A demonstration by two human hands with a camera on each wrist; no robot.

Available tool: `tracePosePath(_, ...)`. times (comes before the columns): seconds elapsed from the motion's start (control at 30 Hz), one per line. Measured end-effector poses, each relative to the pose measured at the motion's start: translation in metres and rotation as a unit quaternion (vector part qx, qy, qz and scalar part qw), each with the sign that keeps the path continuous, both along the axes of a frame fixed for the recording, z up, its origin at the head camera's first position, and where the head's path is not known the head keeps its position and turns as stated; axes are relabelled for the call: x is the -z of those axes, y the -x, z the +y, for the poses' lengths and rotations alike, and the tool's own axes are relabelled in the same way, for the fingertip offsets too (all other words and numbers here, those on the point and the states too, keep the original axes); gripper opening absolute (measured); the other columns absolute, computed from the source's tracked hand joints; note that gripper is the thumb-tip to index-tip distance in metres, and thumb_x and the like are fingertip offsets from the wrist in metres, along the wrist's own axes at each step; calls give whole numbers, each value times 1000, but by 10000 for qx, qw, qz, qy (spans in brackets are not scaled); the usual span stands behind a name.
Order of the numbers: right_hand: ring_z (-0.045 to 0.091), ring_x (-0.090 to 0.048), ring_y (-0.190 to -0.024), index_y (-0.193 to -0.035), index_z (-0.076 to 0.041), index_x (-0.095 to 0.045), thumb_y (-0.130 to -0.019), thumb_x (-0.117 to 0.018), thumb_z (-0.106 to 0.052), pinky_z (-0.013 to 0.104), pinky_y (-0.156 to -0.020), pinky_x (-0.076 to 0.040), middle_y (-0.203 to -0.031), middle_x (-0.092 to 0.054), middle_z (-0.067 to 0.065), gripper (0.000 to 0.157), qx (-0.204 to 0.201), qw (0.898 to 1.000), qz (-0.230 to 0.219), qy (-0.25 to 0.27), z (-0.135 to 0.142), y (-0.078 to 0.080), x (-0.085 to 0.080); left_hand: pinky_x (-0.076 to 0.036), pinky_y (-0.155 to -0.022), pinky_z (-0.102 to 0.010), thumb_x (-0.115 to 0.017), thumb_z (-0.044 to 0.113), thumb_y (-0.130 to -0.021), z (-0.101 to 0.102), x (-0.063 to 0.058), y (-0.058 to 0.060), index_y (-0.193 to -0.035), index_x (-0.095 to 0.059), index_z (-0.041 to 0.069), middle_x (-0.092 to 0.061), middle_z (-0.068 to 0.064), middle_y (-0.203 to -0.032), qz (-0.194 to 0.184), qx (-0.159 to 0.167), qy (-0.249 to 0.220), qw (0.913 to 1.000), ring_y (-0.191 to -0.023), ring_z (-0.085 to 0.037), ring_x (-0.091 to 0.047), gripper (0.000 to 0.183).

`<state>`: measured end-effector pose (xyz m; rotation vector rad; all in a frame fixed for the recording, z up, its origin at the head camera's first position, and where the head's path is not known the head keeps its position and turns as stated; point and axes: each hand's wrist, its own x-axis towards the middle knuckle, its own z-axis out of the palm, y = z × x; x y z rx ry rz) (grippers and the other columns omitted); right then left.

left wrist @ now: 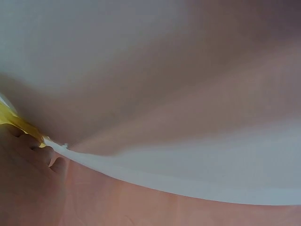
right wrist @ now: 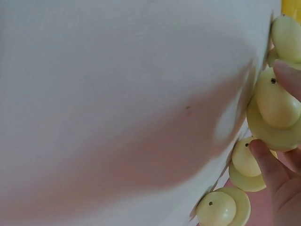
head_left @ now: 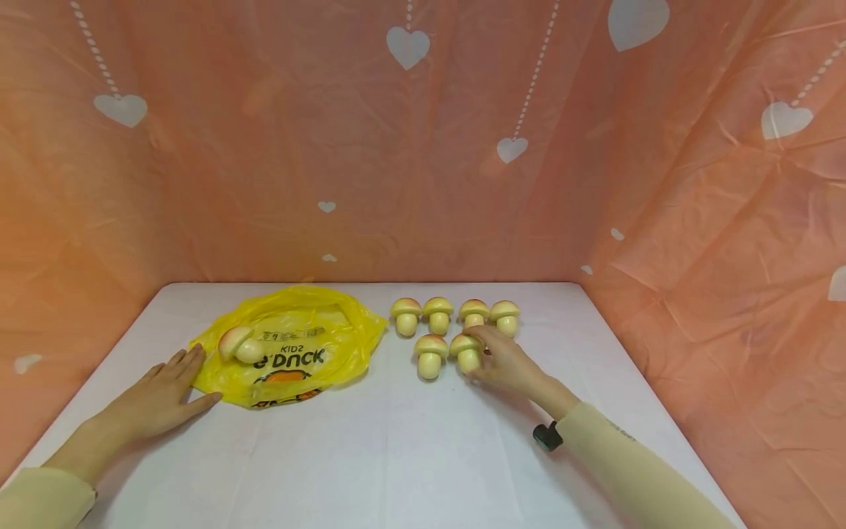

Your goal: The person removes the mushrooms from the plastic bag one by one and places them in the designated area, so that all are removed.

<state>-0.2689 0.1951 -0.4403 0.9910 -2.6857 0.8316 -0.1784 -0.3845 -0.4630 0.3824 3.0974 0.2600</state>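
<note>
My right hand (head_left: 505, 364) grips a cream toy mushroom (head_left: 465, 355) with a rounded cap, at the right end of the front row. In the right wrist view the thumb and fingers lie on either side of that mushroom (right wrist: 277, 106). Another toy mushroom (head_left: 430, 356) stands just left of it. Flat on the table, my left hand (head_left: 155, 397) has its fingers spread, fingertips at the left edge of a yellow plastic bag (head_left: 357, 353). One mushroom (head_left: 247, 349) lies on its side on the bag's left part.
Behind the front row, several more mushrooms (head_left: 438, 316) stand in a line, caps up. The white table (head_left: 317, 470) is enclosed at the back and sides by orange cloth (head_left: 423, 184) with white hearts. A dark band (head_left: 547, 436) shows at the right wrist.
</note>
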Motion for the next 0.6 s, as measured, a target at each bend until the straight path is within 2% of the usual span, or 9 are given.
tracePosePath(0.2,43,-54,-132,-136,3,-57,-73,-95,-5,58,-107,-48,-134,-61,18,74,22,9998,105,-163,-1,-1,1,-22,-113,-75,-56,52,-104,0,0,0,-153,-23,-22,-24,-43,-158,24,23,1,10000,-144,-63,-23,95)
tracePosePath(0.4,42,-54,-133,-134,1,-57,-73,-95,-7,58,-108,-48,-135,-59,17,73,0,9993,172,-325,-1,-1,0,-23,-113,-75,-56,51,-104,1,0,0,-152,-24,-23,-25,-44,-158,44,36,4,10000,-144,-64,-24,94)
tracePosePath(0.6,38,-55,-132,-138,-3,-56,-75,-95,-12,57,-107,-49,-137,-58,15,74,124,9986,18,-518,-1,-2,-1,-23,-113,-75,-56,52,-104,1,0,0,-152,-23,-23,-24,-44,-158,14,17,15,10000,-144,-64,-24,95)
